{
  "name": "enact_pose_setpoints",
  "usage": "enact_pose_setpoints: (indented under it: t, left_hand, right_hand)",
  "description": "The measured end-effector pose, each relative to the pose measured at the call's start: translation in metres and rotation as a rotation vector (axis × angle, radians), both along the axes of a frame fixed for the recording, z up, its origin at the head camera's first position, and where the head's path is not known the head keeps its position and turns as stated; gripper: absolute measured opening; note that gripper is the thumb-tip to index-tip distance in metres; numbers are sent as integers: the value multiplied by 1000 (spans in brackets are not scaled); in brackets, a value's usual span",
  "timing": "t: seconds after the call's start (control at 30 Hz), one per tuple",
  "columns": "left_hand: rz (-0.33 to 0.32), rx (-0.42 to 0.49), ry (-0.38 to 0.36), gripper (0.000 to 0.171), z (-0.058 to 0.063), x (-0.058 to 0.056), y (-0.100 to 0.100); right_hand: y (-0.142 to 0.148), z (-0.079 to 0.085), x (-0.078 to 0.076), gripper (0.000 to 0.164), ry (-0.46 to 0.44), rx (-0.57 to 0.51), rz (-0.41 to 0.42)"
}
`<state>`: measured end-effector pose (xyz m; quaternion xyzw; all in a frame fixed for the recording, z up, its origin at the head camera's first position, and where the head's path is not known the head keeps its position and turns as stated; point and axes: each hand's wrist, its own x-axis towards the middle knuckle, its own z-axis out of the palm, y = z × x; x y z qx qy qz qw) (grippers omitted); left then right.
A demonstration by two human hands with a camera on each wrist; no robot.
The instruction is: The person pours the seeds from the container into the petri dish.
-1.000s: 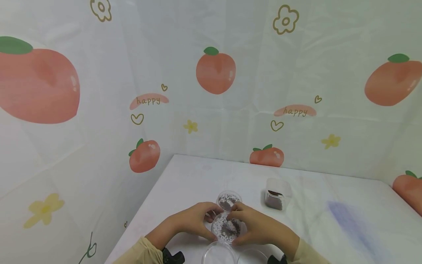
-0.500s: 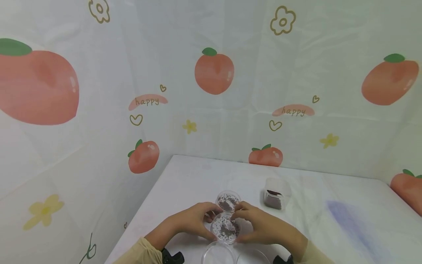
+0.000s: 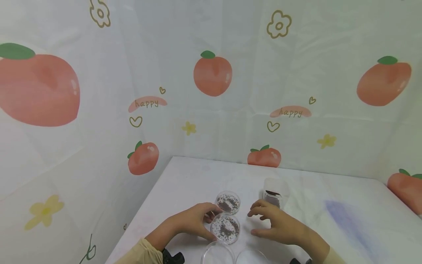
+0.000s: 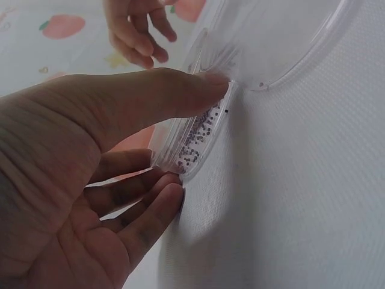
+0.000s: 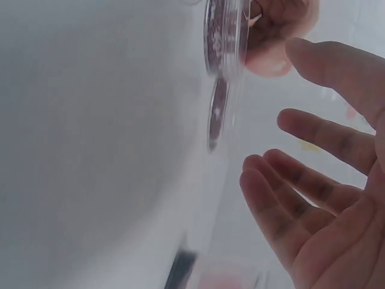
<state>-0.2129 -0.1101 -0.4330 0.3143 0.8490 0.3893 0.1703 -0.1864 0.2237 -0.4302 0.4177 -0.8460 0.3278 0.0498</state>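
Note:
My left hand point(image 3: 197, 221) holds a clear round petri dish point(image 3: 225, 228) by its side, with dark grains scattered inside it. In the left wrist view the thumb point(image 4: 162, 93) lies on one side of the rim and the fingertips on the other. A second petri dish point(image 3: 228, 202) with similar dark grains stands just behind it. To the right, my right hand point(image 3: 277, 223) hovers apart from the dishes, fingers loosely bent around nothing. The right wrist view shows air between its fingers and the dishes.
Two clear round dish parts point(image 3: 218, 254) lie at the table's front edge, cut off by the frame. Behind the right hand stands a clear container point(image 3: 275, 184) of dark material, partly hidden. A printed cloth backs the white table point(image 3: 191, 179).
My right hand has let go of the near petri dish and moved off to the right. The left hand has kept its place on the dish.

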Motion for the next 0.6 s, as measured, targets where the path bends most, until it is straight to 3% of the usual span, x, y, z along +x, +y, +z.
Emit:
enact_pose_setpoints:
  t: [0.17,0.37,0.6]
  left_hand:
    - [2,-2,10,75,4,5,1]
    - [8,-4,6,75,0,4,0]
    - [6,-1,14,75,-7,1,-1]
  right_hand:
    - [15,-4,-1,31,23,-31,-67]
    - [35,-17,-8,36,130,-86,-159]
    - [48,-9,-12,43,234,-195,-288]
